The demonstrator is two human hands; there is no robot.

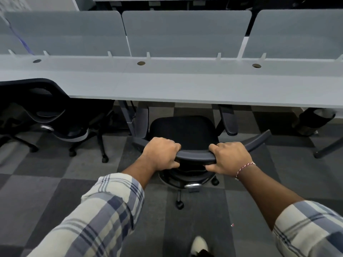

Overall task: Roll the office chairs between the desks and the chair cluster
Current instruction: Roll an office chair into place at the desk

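- Our left hand point(161, 154) and right hand point(229, 158), fingers curled, grip the black mesh office chair's point(183, 130) curved top rail.
- Chair faces the long grey desk point(185, 84).

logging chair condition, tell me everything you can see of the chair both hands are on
The office chair is black, upright, facing the desk, its two padded armrests reaching the desk's front edge. The seat looks like fabric or mesh. The left hand and right hand grip the curved top rim of its back. Its castors stand on checkered carpet.
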